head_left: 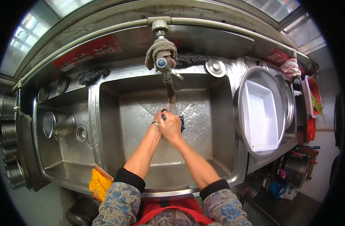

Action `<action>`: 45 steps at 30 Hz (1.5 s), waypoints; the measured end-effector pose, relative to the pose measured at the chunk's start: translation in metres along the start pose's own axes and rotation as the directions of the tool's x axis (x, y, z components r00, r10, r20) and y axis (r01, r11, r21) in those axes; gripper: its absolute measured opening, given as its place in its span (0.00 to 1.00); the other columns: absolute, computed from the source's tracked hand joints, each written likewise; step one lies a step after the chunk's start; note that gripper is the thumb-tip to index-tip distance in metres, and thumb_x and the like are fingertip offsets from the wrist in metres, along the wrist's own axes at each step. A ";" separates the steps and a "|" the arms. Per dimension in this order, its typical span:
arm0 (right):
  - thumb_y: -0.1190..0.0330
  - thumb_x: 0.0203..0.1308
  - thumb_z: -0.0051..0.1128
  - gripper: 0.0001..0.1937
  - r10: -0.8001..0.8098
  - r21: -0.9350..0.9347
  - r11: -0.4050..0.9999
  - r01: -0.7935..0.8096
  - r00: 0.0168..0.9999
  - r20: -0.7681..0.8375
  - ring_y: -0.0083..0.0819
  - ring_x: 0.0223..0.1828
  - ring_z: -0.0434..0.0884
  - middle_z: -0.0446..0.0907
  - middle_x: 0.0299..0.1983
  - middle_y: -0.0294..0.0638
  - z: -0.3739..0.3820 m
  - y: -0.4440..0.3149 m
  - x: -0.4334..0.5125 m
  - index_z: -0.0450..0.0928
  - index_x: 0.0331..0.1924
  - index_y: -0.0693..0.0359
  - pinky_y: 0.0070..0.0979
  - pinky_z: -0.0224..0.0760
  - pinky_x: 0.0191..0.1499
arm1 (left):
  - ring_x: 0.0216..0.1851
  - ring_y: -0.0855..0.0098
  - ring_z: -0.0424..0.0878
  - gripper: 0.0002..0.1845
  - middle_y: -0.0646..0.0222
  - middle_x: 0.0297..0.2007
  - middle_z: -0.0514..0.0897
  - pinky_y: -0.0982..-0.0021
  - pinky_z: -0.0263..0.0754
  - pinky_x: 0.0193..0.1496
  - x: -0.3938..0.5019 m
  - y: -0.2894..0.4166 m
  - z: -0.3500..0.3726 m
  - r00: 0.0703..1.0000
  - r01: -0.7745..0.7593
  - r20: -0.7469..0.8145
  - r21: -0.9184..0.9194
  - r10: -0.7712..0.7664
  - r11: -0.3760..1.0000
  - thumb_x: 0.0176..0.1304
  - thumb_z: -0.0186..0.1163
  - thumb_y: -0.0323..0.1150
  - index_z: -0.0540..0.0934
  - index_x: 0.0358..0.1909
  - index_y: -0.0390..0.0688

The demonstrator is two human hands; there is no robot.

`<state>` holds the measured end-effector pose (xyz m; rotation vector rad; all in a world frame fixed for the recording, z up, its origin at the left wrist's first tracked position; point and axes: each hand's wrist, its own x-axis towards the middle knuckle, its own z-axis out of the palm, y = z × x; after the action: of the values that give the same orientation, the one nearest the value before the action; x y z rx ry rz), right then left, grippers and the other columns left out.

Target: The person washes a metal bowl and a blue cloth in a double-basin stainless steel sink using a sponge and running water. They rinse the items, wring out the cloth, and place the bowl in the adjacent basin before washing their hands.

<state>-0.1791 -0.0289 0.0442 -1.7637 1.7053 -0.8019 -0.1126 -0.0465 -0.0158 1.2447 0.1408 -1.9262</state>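
Observation:
Water runs from the faucet (169, 90) into the large stainless-steel sink basin (127, 152). Just below the spout my left hand (158, 120) and my right hand (171, 126) are pressed together over the basin. My right hand is closed around a dark, wet item (182, 123), perhaps a cloth, which shows at its right side. A dark loop sticks out near the right thumb. The left fingers are mostly hidden by the right hand, so what they hold does not show. A beige cloth (161, 50) is wrapped around the faucet's upper part.
The smaller basin at left holds a metal pot (58, 124) beside its drain (81, 134). A yellow cloth (100, 183) hangs on the front rim. At right, a large metal bowl (238, 113) holds a white plastic tray (261, 118). A drain strainer (216, 67) lies on the back ledge.

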 end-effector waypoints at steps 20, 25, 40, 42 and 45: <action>0.68 0.49 0.64 0.17 0.308 0.367 0.867 -0.338 0.941 0.141 0.25 0.27 0.77 0.81 0.30 0.39 -0.051 0.019 0.053 0.77 0.45 0.62 0.25 0.71 0.30 | 0.59 0.61 0.65 0.43 0.61 0.63 0.62 0.54 0.63 0.60 -0.037 0.055 0.012 0.949 -0.258 -0.039 0.472 0.312 0.843 0.58 0.57 0.56 0.54 0.69 0.46; 0.72 0.48 0.61 0.15 0.049 0.347 0.936 -0.056 0.998 0.029 0.30 0.39 0.80 0.82 0.37 0.41 -0.013 -0.006 0.027 0.79 0.43 0.61 0.27 0.71 0.44 | 0.52 0.58 0.75 0.22 0.59 0.49 0.78 0.51 0.72 0.53 0.007 0.003 -0.006 0.964 -0.031 0.235 -0.354 0.121 0.935 0.64 0.52 0.53 0.74 0.49 0.48; 0.57 0.50 0.61 0.15 0.053 -0.034 0.998 -0.057 0.993 -0.107 0.50 0.27 0.80 0.80 0.25 0.50 -0.005 0.006 0.028 0.77 0.27 0.63 0.41 0.72 0.30 | 0.31 0.74 0.77 0.18 0.75 0.31 0.79 0.71 0.74 0.36 0.003 -0.012 0.002 0.940 -0.156 0.239 -0.332 0.243 0.930 0.66 0.53 0.51 0.76 0.34 0.46; 0.57 0.51 0.60 0.16 0.228 0.020 0.974 -0.227 0.967 -0.118 0.53 0.29 0.80 0.80 0.25 0.52 -0.013 0.021 0.044 0.77 0.28 0.63 0.44 0.71 0.32 | 0.33 0.73 0.79 0.16 0.73 0.33 0.81 0.70 0.76 0.39 -0.006 -0.008 0.024 0.992 -0.076 0.083 -0.235 0.098 0.969 0.67 0.52 0.48 0.77 0.36 0.45; 0.57 0.51 0.60 0.15 0.194 -0.023 0.980 -0.199 0.972 -0.132 0.56 0.29 0.79 0.79 0.25 0.53 -0.009 0.023 0.029 0.77 0.30 0.64 0.47 0.70 0.34 | 0.36 0.73 0.80 0.16 0.72 0.34 0.81 0.70 0.77 0.41 -0.007 -0.011 0.026 0.994 -0.055 0.078 -0.180 0.070 0.982 0.67 0.51 0.47 0.77 0.37 0.44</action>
<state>-0.2007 -0.0590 0.0343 -1.5640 1.9559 -0.8165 -0.1374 -0.0474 -0.0004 1.0372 0.2222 -1.8648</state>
